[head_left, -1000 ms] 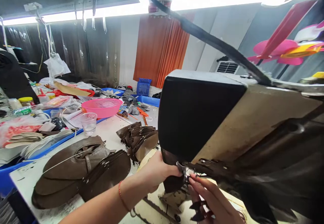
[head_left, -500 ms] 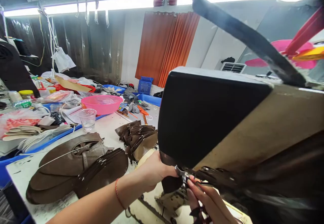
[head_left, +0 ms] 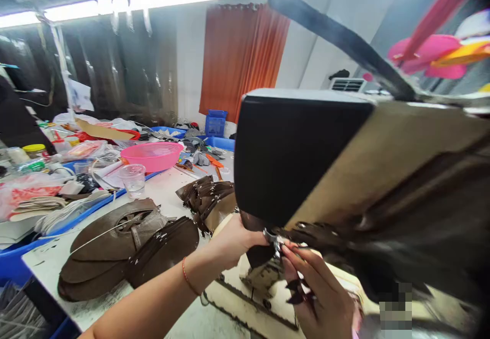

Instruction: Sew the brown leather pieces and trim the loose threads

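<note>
A big machine head (head_left: 306,165), black at its end and tan on its side, fills the right half of the view. Under it, my left hand (head_left: 233,239) reaches in with fingers closed on a dark brown leather piece (head_left: 257,255) at the metal foot (head_left: 273,239). My right hand (head_left: 321,293) comes up from below. Its fingertips pinch at the same metal foot, and small dark leather pieces (head_left: 300,293) are tucked against its palm. A red string circles my left wrist.
Stacks of brown leather cut pieces (head_left: 115,247) and a fan of smaller ones (head_left: 209,201) lie on the white table (head_left: 168,191). A clear plastic cup (head_left: 132,178), a pink basin (head_left: 153,155) and blue trays (head_left: 23,260) with clutter stand to the left. An orange curtain hangs behind.
The view has shifted slightly and tilted. Both hands stay at the metal foot under the machine head, and my right hand shows more of itself from below.
</note>
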### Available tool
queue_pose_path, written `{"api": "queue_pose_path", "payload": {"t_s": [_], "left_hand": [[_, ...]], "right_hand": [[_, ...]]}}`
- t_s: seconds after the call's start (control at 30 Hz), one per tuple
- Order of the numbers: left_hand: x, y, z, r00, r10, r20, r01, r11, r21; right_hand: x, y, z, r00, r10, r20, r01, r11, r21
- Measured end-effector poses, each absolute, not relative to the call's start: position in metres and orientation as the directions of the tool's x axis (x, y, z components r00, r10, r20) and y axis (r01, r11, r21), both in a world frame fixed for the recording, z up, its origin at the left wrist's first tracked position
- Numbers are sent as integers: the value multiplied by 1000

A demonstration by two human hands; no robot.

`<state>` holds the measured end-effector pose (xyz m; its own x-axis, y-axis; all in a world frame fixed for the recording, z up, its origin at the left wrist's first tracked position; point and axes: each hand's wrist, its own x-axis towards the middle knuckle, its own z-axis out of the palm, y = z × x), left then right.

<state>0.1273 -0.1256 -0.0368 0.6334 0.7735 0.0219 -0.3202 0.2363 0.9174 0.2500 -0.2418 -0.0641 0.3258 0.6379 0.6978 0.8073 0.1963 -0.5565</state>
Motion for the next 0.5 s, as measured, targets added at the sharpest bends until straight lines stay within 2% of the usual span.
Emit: {"api": "queue_pose_path", "payload": {"t_s": [0.1,0.23,0.33,0.37,0.43,0.47,0.5], "left_hand": [[125,-129,-32,633,774,9,-301,236,924],[125,-134,-25,649,760,-30,-323,311,894],[123,-141,-26,572,815,-96,-347,347,871],[122,-144,-28,536,836,-119,-369,358,857],[120,-149,-33,471,867,-164,-430,388,815],[120,-151,-36,448,875,-186,-458,403,792],[121,-151,-39,431,878,-206,-480,417,772]], "right_hand": [[245,-238,-66,322,658,681,777,227,-588],[247,-236,-69,286,675,680,783,244,-572],[238,-248,-78,300,606,737,815,239,-528],[231,-255,-86,335,558,759,815,233,-531],[207,-271,-107,379,539,752,767,272,-582],[191,-278,-120,318,618,720,713,345,-610],[174,-285,-132,156,739,655,642,428,-636]]}}
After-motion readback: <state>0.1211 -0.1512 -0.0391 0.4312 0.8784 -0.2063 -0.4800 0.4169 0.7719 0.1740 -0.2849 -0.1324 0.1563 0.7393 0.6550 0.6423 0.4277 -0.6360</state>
